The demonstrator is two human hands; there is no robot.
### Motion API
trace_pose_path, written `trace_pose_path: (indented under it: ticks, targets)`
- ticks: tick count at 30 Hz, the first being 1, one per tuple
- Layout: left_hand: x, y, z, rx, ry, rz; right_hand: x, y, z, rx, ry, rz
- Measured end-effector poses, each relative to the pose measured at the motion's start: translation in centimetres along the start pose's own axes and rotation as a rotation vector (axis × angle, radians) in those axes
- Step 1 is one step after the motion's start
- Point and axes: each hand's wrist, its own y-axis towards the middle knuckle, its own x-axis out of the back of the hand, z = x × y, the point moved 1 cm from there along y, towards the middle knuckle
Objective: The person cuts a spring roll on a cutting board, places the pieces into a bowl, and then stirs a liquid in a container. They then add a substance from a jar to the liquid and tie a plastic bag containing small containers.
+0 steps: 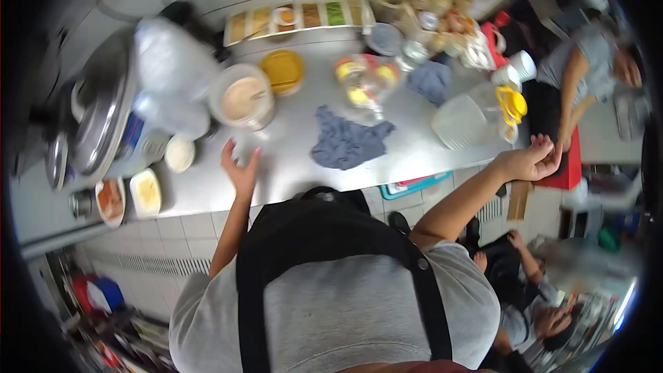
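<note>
My left hand [240, 168] hovers over the steel counter [290, 155], fingers spread and holding nothing. Just above it stands a white plastic bucket [219, 97] with a light brown mixture inside, and an utensil handle seems to stick out of it. A crumpled blue-grey cloth [349, 139] lies on the counter between my hands. My right hand [535, 159] is stretched out past the counter's right end with its fingers curled together; whether anything is in them is hidden. Close to it is another person's hand, and a clear plastic container [464, 121] sits to its left.
Behind the bucket lies a yellow lid [282, 71]. A row of spice trays [297, 19] lines the wall. Large metal pots [103, 121] and a plastic bag [169, 55] crowd the left. One person [587, 62] is at the right; another person [532, 318] is lower right.
</note>
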Motion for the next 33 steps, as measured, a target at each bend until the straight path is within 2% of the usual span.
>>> trace_pose_path:
  ticks: [1,2,3,4,5,6,8,9,11,12,14,15,17,21,23,24,26,27,29,33]
  targets:
    - [0.0,0.7,0.3,-0.048,0.001,-0.023,-2.1,-2.7,2.3,-0.022,0.093,0.192]
    - [0.3,1.6,-0.1,-0.059,-0.005,-0.005,-4.4,-6.3,5.2,0.009,0.057,0.367]
    - [0.4,2.4,-0.6,-0.073,-0.014,0.020,-5.9,-10.2,6.5,-0.177,0.193,0.581]
    - [0.3,3.2,-0.6,-0.088,-0.008,0.021,-7.2,-14.2,8.5,-0.213,0.186,0.848]
    - [0.1,3.9,-0.6,-0.105,-0.005,0.027,-8.5,-17.5,10.3,-0.136,0.204,1.180]
    - [-0.1,4.4,-0.9,-0.127,-0.008,0.023,-8.9,-21.3,10.6,-0.345,0.186,1.419]
    - [-0.1,5.5,-1.3,-0.147,-0.015,0.005,-10.0,-28.0,10.0,-0.455,-0.027,1.661]
    - [0.1,6.0,-1.7,-0.161,0.021,0.014,-10.6,-30.2,10.0,-0.443,-0.017,1.671]
    - [0.1,7.2,-1.9,-0.165,0.050,0.007,-12.2,-33.2,10.6,0.161,0.056,1.683]
    - [0.1,7.8,-1.9,-0.175,0.036,0.022,-13.3,-34.0,11.1,0.172,0.064,1.691]
    - [0.3,8.5,-1.7,-0.179,0.023,0.029,-15.1,-35.6,12.5,0.690,-0.104,1.876]
    - [0.2,8.8,-1.8,-0.152,0.006,0.082,-15.8,-36.2,13.0,0.698,-0.096,1.877]
    - [0.1,9.4,-1.8,-0.124,-0.017,0.123,-17.0,-37.6,13.6,0.965,-0.521,2.100]
    - [-0.1,10.1,-1.4,-0.093,-0.060,0.124,-17.4,-39.1,13.1,1.151,-0.561,2.117]
    - [-0.4,10.0,-1.3,-0.094,-0.102,0.105,-17.6,-39.4,13.6,1.104,-0.418,2.076]
    - [-0.6,10.0,-1.1,-0.106,-0.130,0.098,-17.8,-39.7,14.1,1.122,-0.420,2.078]
    - [-0.6,10.1,-0.9,-0.120,-0.159,0.086,-18.4,-40.5,15.1,0.997,-0.403,2.143]
    - [-0.5,10.1,-1.0,-0.100,-0.144,0.101,-18.7,-40.8,15.2,1.004,-0.402,2.143]
    - [-0.3,10.0,-1.1,-0.076,-0.131,0.114,-19.4,-41.6,15.2,1.201,-0.205,2.043]
    - [0.0,10.1,-1.3,-0.040,-0.128,0.144,-20.0,-41.7,14.7,1.327,-0.250,2.016]
